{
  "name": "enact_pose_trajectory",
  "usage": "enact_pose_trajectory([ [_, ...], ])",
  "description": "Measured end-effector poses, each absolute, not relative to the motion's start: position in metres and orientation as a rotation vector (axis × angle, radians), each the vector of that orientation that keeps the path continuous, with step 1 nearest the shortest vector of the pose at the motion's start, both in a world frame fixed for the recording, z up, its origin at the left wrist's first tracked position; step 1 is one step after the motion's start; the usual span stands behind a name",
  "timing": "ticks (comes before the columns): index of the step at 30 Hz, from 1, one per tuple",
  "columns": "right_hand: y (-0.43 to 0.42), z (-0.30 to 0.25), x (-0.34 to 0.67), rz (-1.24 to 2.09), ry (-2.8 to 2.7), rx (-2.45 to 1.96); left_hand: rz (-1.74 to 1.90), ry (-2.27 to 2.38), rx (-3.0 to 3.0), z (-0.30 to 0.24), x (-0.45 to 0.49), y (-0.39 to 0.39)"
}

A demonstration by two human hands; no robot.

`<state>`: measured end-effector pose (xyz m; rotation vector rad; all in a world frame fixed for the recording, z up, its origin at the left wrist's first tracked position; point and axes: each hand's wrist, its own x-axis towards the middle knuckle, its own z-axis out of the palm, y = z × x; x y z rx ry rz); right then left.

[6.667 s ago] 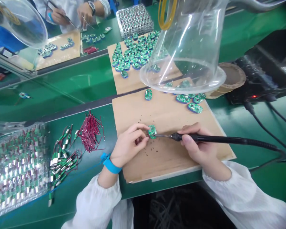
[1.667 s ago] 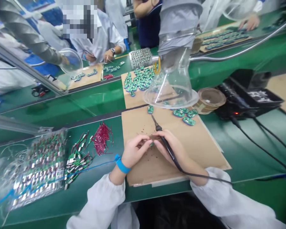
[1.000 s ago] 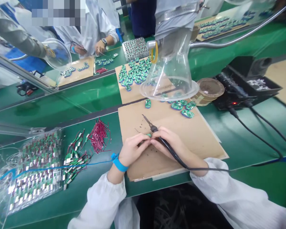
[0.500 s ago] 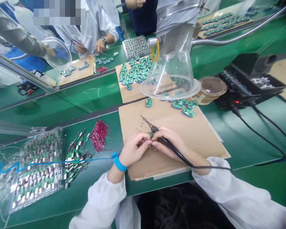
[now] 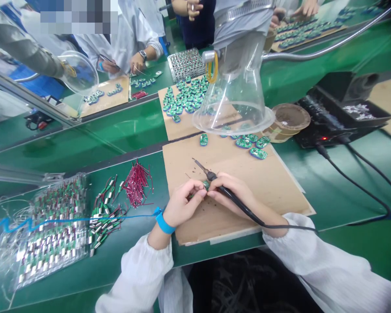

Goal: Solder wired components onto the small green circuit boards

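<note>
My left hand (image 5: 186,201), with a blue wrist strap (image 5: 164,221) round its wrist, pinches a small green circuit board (image 5: 206,185) between thumb and fingers. My right hand (image 5: 230,191) meets it from the other side, its fingertips at the board's edge. Across that right hand lies a soldering iron (image 5: 232,196), its bare tip pointing up and left, away from the board. A thin wire end shows just left of the iron's tip. Both hands are over a brown cardboard sheet (image 5: 263,195). The fingers hide much of the board.
Red wires (image 5: 137,184) and small green-wired parts (image 5: 106,221) lie left, beside a full plastic tray (image 5: 52,234). More circuit boards (image 5: 258,153) sit under a clear fume hood (image 5: 234,104). A round tub (image 5: 286,124) and black soldering station (image 5: 326,117) stand right. Co-workers sit opposite.
My hands and the soldering iron stay nearly in place; the board shows slightly more between my fingers. Across the bench, a co-worker's hands have appeared at the upper right.
</note>
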<state>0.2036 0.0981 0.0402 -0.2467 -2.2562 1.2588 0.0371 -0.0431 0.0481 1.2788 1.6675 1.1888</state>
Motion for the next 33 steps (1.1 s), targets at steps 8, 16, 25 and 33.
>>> enact_pose_trajectory([
  [8,0.096,0.04,0.202,1.191,-2.282,-0.315,1.171,1.868,1.231,0.053,0.03,-0.042],
  [16,0.092,0.036,0.202,1.157,-2.336,-0.266,1.038,2.039,1.318,0.05,0.022,-0.039],
  [25,0.091,0.039,0.2,1.171,-2.305,-0.282,0.986,2.014,1.333,0.054,0.022,-0.041],
  [33,0.091,0.039,0.201,1.147,-2.329,-0.305,0.956,2.004,1.386,0.054,0.022,-0.041],
])
